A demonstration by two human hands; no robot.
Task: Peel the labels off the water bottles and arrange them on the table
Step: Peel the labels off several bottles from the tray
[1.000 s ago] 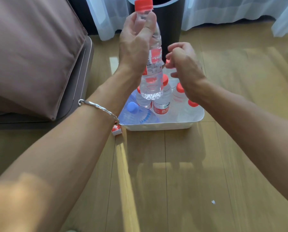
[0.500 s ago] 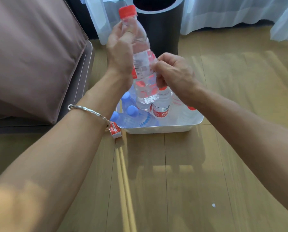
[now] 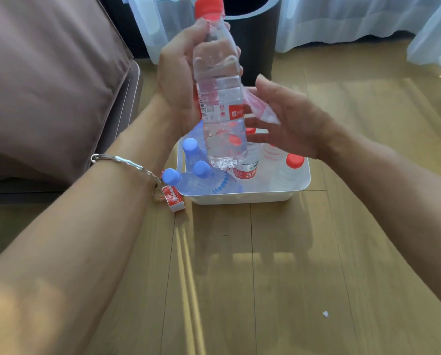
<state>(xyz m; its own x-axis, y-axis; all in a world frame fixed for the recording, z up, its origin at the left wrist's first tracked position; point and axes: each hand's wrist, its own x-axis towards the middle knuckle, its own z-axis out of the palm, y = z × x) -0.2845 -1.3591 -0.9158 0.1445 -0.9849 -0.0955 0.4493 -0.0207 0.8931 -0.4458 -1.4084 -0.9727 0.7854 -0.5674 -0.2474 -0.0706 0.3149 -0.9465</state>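
In the upper centre of the frame the left hand (image 3: pixel 178 80) gripped the red-capped bottle (image 3: pixel 222 98) upright, its fingers curled round the upper half, above the white tray (image 3: pixel 240 197). A loose strip of label (image 3: pixel 261 110) ran from the bottle's waist rightward into the right hand (image 3: pixel 291 124), between the thumb and the loosely spread fingers (image 3: pixel 255 122) (whether they pinched it could not be told).

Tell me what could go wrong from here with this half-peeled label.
The label is only partly off the bottle; its loose flap could tear and leave a strip stuck. The left hand holds the bottle over the crowded tray; a slip might topple the upright bottles in it.
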